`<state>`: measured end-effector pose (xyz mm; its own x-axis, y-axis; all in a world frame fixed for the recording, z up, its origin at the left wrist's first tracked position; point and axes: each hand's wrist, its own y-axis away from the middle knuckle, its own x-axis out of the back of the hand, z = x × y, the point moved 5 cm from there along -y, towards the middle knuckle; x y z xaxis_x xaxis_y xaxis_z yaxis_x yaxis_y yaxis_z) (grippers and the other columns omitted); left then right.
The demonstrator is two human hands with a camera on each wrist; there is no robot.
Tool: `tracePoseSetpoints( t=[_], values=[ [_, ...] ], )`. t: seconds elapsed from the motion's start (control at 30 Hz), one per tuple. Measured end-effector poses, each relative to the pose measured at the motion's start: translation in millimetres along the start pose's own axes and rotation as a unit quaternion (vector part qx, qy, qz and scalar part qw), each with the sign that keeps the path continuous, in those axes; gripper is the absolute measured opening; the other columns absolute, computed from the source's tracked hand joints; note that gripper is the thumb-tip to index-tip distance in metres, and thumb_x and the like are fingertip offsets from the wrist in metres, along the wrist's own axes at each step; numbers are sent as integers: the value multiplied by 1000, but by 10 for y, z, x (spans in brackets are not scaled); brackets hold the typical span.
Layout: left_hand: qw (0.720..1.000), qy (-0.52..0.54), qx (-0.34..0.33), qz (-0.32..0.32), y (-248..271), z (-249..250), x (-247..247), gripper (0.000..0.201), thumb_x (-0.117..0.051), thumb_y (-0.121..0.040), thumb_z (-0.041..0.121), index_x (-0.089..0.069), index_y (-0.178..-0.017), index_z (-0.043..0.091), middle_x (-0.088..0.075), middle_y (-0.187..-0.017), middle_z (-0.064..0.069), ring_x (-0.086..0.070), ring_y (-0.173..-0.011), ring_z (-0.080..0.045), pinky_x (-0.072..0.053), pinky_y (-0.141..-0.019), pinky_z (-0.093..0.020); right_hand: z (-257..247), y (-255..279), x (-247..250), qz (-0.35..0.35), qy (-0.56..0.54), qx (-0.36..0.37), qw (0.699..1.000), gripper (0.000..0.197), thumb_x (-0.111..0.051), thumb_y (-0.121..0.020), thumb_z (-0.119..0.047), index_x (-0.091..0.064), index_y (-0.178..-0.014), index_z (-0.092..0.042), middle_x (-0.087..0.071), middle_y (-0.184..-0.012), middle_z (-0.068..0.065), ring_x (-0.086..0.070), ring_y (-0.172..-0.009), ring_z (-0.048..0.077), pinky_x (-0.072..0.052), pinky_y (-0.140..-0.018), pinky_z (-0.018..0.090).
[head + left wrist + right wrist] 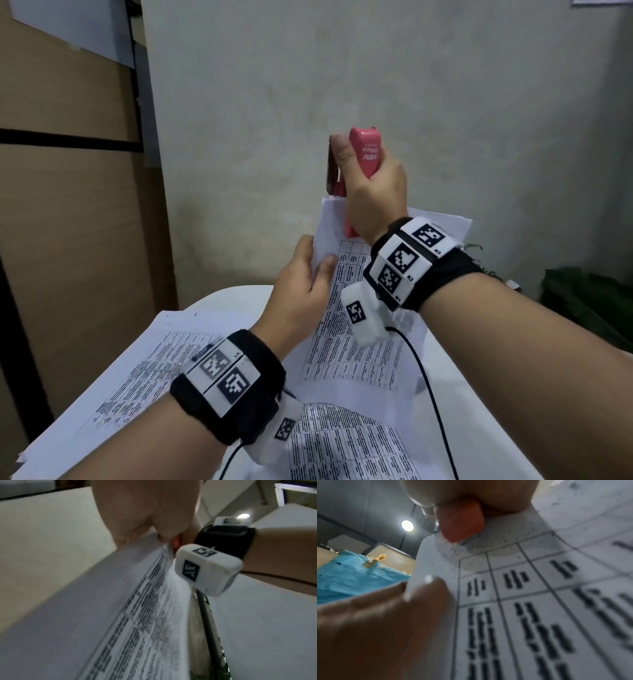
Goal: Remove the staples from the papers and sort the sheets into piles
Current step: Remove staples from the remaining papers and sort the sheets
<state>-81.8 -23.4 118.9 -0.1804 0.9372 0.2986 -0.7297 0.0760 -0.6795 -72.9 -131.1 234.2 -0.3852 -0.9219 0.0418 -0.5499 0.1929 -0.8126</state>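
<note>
My right hand (pixel 373 192) grips a pink stapler (pixel 366 150) upright in the air, its lower end (pixel 462 524) set against the top corner of a printed sheet set (pixel 346 308). My left hand (pixel 301 284) pinches the left edge of those lifted sheets (pixel 137 601) just below the stapler, thumb (pixel 426 595) on the front. The sheets carry a table of dark text. No staple can be made out in the blurred views.
More printed sheets (pixel 137 373) lie spread on the white table (pixel 226 298) under my arms, some (pixel 346 442) near the front edge. A brown cabinet (pixel 68 205) stands at the left and a grey wall (pixel 342 85) close behind. A black cable (pixel 428 383) hangs from my right wrist.
</note>
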Motion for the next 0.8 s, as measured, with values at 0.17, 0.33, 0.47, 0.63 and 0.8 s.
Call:
tracePoseSetpoints(
  t=[0.17, 0.33, 0.47, 0.63, 0.8],
  values=[
    [994, 7, 112, -5, 34, -157, 169, 23, -48, -96, 8, -44, -91, 31, -62, -88, 10, -62, -77, -10, -49, -63, -15, 88, 5, 114, 32, -23, -16, 999, 32, -53, -79, -61, -56, -79, -29, -64, -64, -4, -65, -61, 15, -56, -68, 38],
    [981, 22, 185, 46, -72, -164, 748, 31, -46, -94, 0, -43, -113, 24, -63, -96, 4, -64, -82, -15, -53, -63, -30, 149, 44, 442, 105, -20, 11, 994, 34, -50, -73, -69, -52, -81, -36, -65, -71, 1, -67, -68, 21, -56, -69, 44],
    [969, -50, 228, 82, -206, -314, 1312, 36, -50, -88, -2, -48, -120, 15, -64, -99, -1, -63, -83, -16, -54, -63, -32, 390, 168, 626, 46, 49, -81, 994, 48, -50, -74, -70, -60, -74, -23, -65, -67, -3, -65, -62, 14, -57, -70, 39],
    [914, -231, 334, -11, -162, -858, 1731, 11, -52, -88, -2, -58, -87, 8, -63, -83, -7, -63, -69, -14, -48, -65, -23, 875, 682, 543, -180, 120, -231, 949, 43, -48, -87, -57, -59, -72, -18, -66, -69, 1, -62, -65, 22, -51, -66, 31],
    [838, -347, 410, -96, 75, -1821, 1980, 11, -54, -88, 4, -62, -96, 1, -66, -99, -16, -61, -92, -29, -47, -80, -33, 1473, 1382, 431, -391, 150, -363, 832, 51, -47, -85, -60, -56, -70, -12, -61, -67, 4, -57, -52, 23, -51, -55, 29]
  ],
)
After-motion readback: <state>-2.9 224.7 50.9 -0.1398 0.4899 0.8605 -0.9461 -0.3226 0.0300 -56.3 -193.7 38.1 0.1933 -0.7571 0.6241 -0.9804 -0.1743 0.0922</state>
